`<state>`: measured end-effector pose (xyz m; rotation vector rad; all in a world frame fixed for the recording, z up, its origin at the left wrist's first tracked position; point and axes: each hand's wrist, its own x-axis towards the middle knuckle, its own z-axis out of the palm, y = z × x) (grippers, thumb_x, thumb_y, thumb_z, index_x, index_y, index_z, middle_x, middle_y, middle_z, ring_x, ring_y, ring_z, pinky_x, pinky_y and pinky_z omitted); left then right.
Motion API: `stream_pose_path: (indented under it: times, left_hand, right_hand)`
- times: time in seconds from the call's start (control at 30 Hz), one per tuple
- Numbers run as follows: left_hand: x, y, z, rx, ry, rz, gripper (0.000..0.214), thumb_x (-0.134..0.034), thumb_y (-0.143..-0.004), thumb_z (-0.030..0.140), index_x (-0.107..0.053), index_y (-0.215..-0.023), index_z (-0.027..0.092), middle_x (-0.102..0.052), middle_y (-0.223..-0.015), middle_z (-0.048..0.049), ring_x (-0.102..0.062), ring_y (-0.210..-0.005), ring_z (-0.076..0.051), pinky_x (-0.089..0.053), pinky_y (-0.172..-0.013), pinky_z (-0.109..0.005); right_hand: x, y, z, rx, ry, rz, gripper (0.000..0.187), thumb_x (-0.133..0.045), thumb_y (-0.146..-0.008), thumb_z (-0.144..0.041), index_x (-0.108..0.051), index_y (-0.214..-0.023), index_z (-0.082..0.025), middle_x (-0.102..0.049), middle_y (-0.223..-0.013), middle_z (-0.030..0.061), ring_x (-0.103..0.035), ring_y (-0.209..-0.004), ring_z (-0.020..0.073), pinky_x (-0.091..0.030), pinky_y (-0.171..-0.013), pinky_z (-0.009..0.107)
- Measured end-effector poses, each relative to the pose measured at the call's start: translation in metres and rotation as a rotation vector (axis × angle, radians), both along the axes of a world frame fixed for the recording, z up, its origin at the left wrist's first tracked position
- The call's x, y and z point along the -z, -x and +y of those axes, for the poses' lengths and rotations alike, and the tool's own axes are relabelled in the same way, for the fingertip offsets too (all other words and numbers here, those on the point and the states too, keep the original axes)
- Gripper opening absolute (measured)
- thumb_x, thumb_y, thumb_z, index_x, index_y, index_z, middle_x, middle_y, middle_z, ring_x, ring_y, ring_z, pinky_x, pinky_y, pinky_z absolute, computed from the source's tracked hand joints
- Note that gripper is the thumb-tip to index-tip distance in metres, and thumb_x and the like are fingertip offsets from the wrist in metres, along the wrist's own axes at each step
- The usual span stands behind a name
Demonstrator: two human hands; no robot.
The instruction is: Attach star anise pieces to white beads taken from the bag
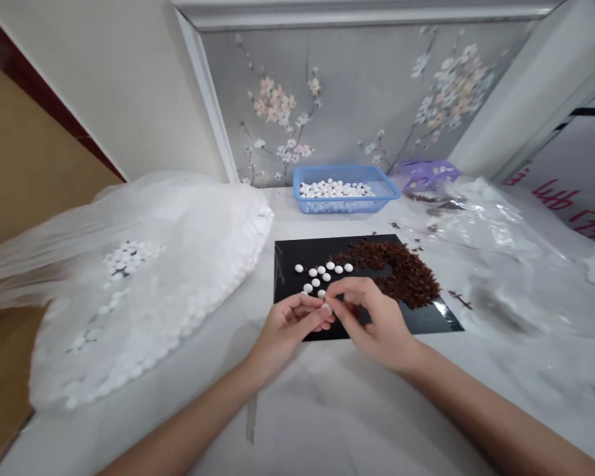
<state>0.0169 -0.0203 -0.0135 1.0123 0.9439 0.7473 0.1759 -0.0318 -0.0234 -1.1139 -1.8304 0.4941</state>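
A small white button-like piece (327, 309) is pinched between the thumb and fingers of my left hand (285, 327). The thumb and forefinger of my right hand (379, 324) close together right at that piece; whatever is between their tips is too small to make out. Both hands are above the near edge of a glossy black sheet (322, 250). Just beyond my fingertips, several loose white pieces (313, 272) lie on the sheet. A heap of reddish-brown dry flakes (411, 277) covers its right part.
Behind the sheet, a blue basket (347, 206) holds many white pieces. At left lies white netting (198, 244) with white pieces on it. Clear plastic (480, 218) and a purple packet (426, 176) lie at right. A flowered panel (342, 99) rises at the back.
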Motion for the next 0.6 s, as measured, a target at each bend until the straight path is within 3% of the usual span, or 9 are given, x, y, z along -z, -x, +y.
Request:
stream_pose_path:
  times: [0.17,0.43,0.6]
  left_hand:
    - [0.001,0.004,0.005,-0.009,0.037,-0.044,0.02,-0.067,-0.071,0.032,-0.065,-0.083,0.015,-0.065,-0.08,-0.0016,-0.059,-0.074,-0.01,-0.046,-0.077,-0.022]
    - [0.0008,0.0039,0.0067,-0.033,0.073,-0.073,0.022,-0.064,-0.075,0.032,-0.068,-0.087,0.015,-0.068,-0.078,-0.0032,-0.06,-0.074,-0.009,-0.046,-0.075,-0.02]
    - [0.0009,0.0045,0.0065,-0.032,0.071,-0.074,0.021,-0.064,-0.075,0.032,-0.068,-0.087,0.015,-0.068,-0.078,-0.003,-0.06,-0.074,-0.009,-0.046,-0.074,-0.019]
  right_hand:
    - [0.0015,0.0037,-0.0002,-0.08,0.032,0.175,0.016,-0.045,-0.084,-0.013,-0.033,-0.087,-0.023,-0.059,-0.085,0.0004,-0.053,-0.056,0.0077,-0.041,-0.049,0.02]
    - [0.0025,-0.0029,0.0052,-0.024,0.0,0.035,0.021,-0.047,-0.082,-0.01,-0.03,-0.081,-0.023,-0.059,-0.085,0.0006,-0.051,-0.056,0.0076,-0.04,-0.051,0.02]
    - [0.0013,0.0001,0.0049,-0.015,-0.021,0.069,0.022,-0.048,-0.082,-0.011,-0.03,-0.078,-0.023,-0.058,-0.081,-0.0001,-0.053,-0.061,0.0091,-0.04,-0.05,0.02]
